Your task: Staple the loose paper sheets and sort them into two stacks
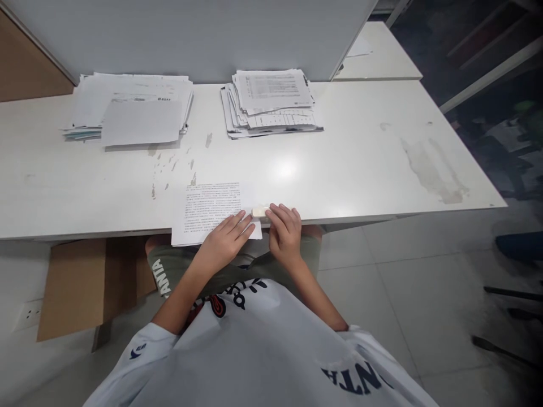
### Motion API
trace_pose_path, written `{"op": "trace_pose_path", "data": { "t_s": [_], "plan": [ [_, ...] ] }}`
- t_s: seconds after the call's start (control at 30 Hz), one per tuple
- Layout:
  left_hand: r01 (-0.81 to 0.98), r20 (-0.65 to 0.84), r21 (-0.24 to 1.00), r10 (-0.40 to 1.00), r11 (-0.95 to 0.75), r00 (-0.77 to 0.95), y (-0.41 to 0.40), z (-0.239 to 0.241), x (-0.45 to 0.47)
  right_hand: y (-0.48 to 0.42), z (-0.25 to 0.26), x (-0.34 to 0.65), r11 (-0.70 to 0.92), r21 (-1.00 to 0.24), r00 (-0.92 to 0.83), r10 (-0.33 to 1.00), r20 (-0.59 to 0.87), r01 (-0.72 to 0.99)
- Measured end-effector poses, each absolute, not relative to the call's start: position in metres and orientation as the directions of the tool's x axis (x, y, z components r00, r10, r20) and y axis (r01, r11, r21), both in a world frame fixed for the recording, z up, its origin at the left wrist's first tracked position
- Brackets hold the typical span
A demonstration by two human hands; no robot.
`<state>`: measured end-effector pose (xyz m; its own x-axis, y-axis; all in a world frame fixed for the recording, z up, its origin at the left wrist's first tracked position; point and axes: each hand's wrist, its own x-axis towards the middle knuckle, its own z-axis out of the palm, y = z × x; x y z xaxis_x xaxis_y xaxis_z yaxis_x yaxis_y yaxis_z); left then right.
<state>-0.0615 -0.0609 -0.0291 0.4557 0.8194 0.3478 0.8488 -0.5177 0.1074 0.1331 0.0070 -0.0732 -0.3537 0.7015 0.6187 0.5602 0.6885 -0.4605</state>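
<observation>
A thin set of printed sheets [212, 204] lies at the front edge of the table, its near part jutting past the edge. My left hand [223, 240] rests on the lower right of these sheets, fingers stretched out flat and slightly apart. A small cream-white object, stapler-like in shape, [258, 212] sits just right of the sheets. Fingers of my right hand [286, 232] are closed on its right end, with the thumb tucked below. The fingers cover part of the object, so its exact kind is unclear.
Two paper stacks stand against the grey partition [212, 34]: a left stack [142, 121] and a right stack [274, 93]. The white table [352, 152] has worn, peeled patches. An open cardboard box [76, 288] is below at left. Tiled floor [360, 271] shows at right.
</observation>
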Motion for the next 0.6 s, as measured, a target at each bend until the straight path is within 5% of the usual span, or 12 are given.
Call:
{"op": "trace_pose_path", "data": {
  "t_s": [0.27, 0.6],
  "plan": [
    [0.848, 0.358, 0.128, 0.821, -0.514, 0.444, -0.059, -0.036, -0.06, 0.011, -0.075, 0.13, 0.675, -0.5, -0.292, 0.71, 0.641, 0.542],
    [0.884, 0.456, 0.041, 0.796, -0.465, 0.397, -0.07, -0.047, -0.051, 0.013, -0.079, 0.129, 0.716, -0.365, -0.286, 0.613, 0.737, 0.595]
  ]
}}
